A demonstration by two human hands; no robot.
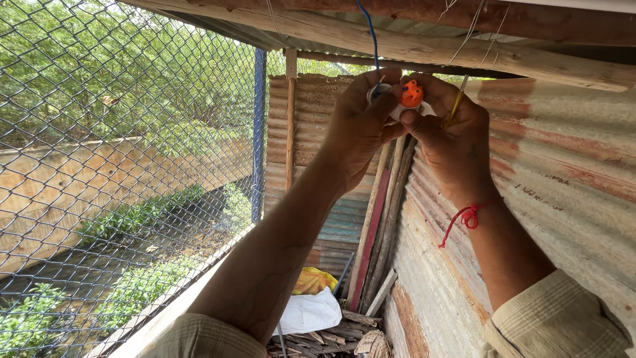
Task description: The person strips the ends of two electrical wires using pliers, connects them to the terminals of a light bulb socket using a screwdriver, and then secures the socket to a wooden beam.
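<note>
Orange-and-white lamp holder, blue wire, red wrist thread, rust-striped corrugated sheet

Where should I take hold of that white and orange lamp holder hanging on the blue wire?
Probably the white round body of the lamp holder, from the left side, as the left hand does. The blue wire enters from above, and the right hand, holding a yellow tool, works the orange part.

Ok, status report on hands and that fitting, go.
Left hand grips white fitting with orange centre. Right hand pinches it, holding yellow tool. Blue wire hangs above. Nothing obstructing.
</note>
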